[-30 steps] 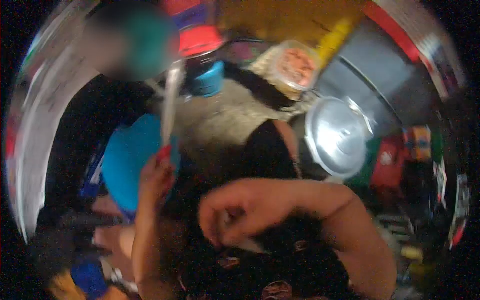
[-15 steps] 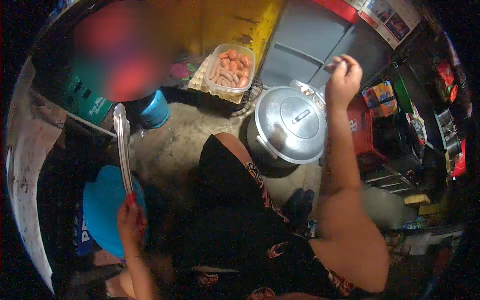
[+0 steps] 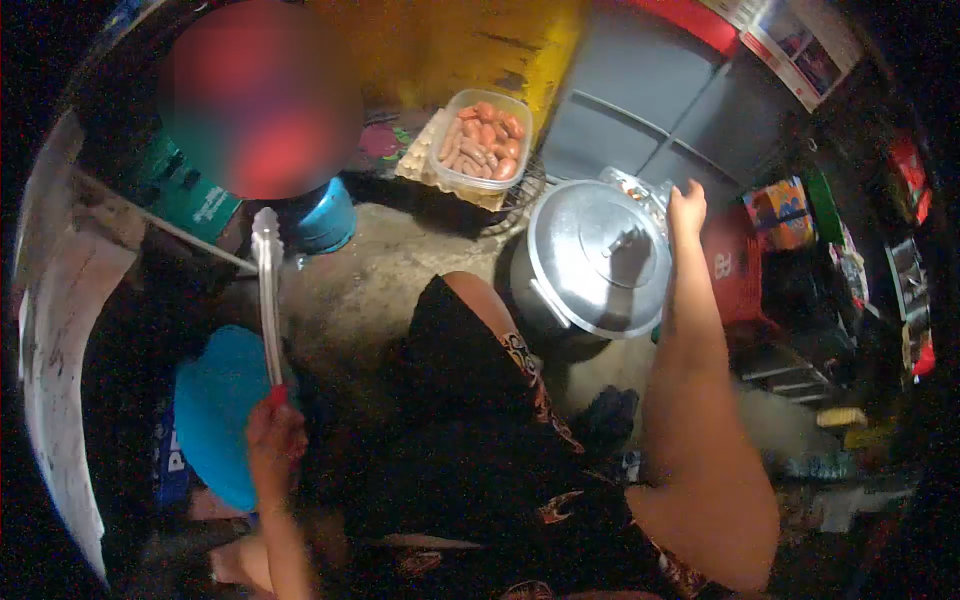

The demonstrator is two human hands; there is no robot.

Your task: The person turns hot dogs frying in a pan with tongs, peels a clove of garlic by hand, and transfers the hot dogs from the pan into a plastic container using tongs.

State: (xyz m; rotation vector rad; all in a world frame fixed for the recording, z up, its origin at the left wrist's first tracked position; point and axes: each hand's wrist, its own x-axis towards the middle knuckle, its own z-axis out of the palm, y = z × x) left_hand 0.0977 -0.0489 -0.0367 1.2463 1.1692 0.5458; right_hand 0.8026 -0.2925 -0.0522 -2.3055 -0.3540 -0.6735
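My left hand (image 3: 275, 437) is wrapped around the red handle of metal tongs (image 3: 267, 300); their scalloped tips point up and away. My right hand (image 3: 687, 210) reaches past the far right side of a large lidded aluminium pot (image 3: 590, 235). Its thumb and fingers look apart, beside a clear plastic packet or tray (image 3: 640, 192) with small pieces in it; whether they touch is unclear. Left of the pot, a clear plastic tub (image 3: 487, 184) of sausages and round reddish pieces rests on an egg tray (image 3: 424, 150).
A blue basin (image 3: 215, 420) lies beneath my left hand, and a blue container (image 3: 328, 215) stands beyond the tongs. A red crate (image 3: 735, 265) sits right of my right forearm. Grey cabinet doors (image 3: 610, 130) rise behind the pot. Part of the upper left is blurred.
My right hand has come down from above toward the plastic packet behind the pot, its fingers spreading from a loose curl. The tongs stay in my left hand. The view has shifted slightly.
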